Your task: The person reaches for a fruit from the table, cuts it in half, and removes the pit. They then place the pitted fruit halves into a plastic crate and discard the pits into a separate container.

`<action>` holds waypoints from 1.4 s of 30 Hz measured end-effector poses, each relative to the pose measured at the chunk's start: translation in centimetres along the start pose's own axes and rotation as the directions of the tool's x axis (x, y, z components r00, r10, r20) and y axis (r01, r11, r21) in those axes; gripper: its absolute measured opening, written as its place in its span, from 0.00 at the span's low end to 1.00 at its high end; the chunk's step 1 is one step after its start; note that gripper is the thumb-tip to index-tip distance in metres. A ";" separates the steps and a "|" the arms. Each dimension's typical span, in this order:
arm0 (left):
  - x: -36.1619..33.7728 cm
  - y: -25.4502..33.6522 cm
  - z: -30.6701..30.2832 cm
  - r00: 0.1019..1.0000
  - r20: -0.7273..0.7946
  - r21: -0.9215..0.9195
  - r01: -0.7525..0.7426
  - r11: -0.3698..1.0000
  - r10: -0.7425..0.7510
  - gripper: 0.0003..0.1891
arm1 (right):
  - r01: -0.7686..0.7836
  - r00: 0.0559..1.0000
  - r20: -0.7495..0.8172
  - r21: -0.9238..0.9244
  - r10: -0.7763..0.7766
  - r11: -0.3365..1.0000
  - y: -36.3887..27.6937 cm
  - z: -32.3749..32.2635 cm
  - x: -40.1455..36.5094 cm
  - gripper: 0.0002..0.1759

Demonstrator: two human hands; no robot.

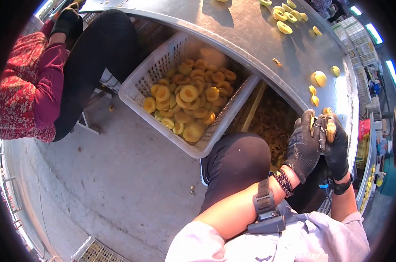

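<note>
The head camera looks down on a white lattice basket (139,85) that stands tilted on the concrete floor (132,174) against the edge of a steel table (246,35). It is heaped with yellow-orange peach halves (188,94), most lying cut side up with a round hollow where the stone sat, piled too thickly to count. Under the table beside it, a second bin (272,124) lies in shadow with smaller, darker brownish pieces in it; its walls are hard to make out. Both of the person's hands wear dark gloves and meet at the table's edge, above the knee. The right hand (338,150) is clenched around a peach piece (331,129), an orange-yellow sliver standing upright between the fingertips. The left hand (303,146) is curled tight just beside it, touching the right, with a pale strip showing in its fingers; whether that is fruit or a tool cannot be told. On the table near the hands lie four loose pieces (320,78), and at the far end about eight more halves (284,27) in a loose group. A single small scrap (276,62) lies between the two groups. A second person in a red patterned top (19,87) sits to the left, one gloved hand (67,19) raised. The corner of a third crate (93,252) shows at the bottom.
</note>
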State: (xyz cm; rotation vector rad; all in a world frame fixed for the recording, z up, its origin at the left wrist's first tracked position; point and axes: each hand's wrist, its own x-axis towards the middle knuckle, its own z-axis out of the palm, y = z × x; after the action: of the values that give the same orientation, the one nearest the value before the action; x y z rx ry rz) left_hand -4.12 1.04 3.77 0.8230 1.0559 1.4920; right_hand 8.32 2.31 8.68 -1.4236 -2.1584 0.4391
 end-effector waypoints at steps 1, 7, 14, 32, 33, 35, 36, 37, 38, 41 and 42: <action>-0.3 -0.5 0.5 0.999 -0.018 0.019 -0.026 0.999 0.027 0.15 | -0.048 0.999 0.004 0.031 0.048 0.998 0.2 -0.1 -0.3 0.24; 0.1 -2.4 2.4 0.998 -0.060 -0.008 -0.025 1.000 0.025 0.16 | -0.182 0.982 -0.002 0.234 0.188 0.955 1.5 0.0 -2.2 0.22; 0.7 -0.3 0.7 0.999 0.005 -0.170 -0.042 0.985 0.043 0.16 | 0.029 0.999 0.049 -0.104 -0.024 0.994 1.2 0.0 -2.4 0.12; -1.1 -1.2 3.1 0.911 0.277 0.128 -0.351 0.928 0.307 0.22 | 0.058 0.998 -0.017 -0.047 -0.059 0.997 4.1 -1.3 -5.6 0.23; -1.2 -1.5 3.3 0.903 0.276 0.180 -0.386 0.905 0.330 0.21 | 0.056 0.998 -0.012 -0.035 -0.056 0.998 4.3 -1.3 -5.7 0.23; -1.2 -2.5 3.6 0.904 0.250 0.251 -0.407 0.878 0.348 0.21 | -0.024 0.999 0.036 0.029 0.023 0.999 4.1 -1.7 -6.0 0.23; -1.2 -2.9 3.8 0.913 0.225 0.270 -0.395 0.878 0.342 0.21 | -0.065 0.996 0.063 0.061 0.061 0.996 4.1 -1.9 -6.3 0.24; -1.3 -3.2 3.9 0.918 0.224 0.296 -0.385 0.874 0.328 0.21 | -0.053 0.997 0.065 0.050 0.050 0.997 4.5 -1.9 -6.5 0.24; -1.5 -3.3 4.0 0.923 0.221 0.320 -0.374 0.870 0.315 0.21 | -0.042 0.997 0.068 0.039 0.039 0.998 5.1 -1.7 -6.8 0.24; -1.8 -3.9 3.8 0.886 0.273 0.439 -0.461 0.771 0.375 0.22 | -0.032 0.990 0.141 0.063 0.023 0.997 6.0 -2.3 -7.6 0.23; -1.7 -4.0 3.8 0.861 0.303 0.480 -0.509 0.715 0.409 0.22 | -0.032 0.985 0.174 0.081 0.018 0.996 6.2 -2.6 -7.7 0.23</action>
State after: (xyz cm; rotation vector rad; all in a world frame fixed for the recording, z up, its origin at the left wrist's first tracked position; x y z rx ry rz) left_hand 1.08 0.20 1.48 1.7080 1.2162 1.4896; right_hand 16.95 -2.32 5.73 -1.4140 -2.2311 0.6771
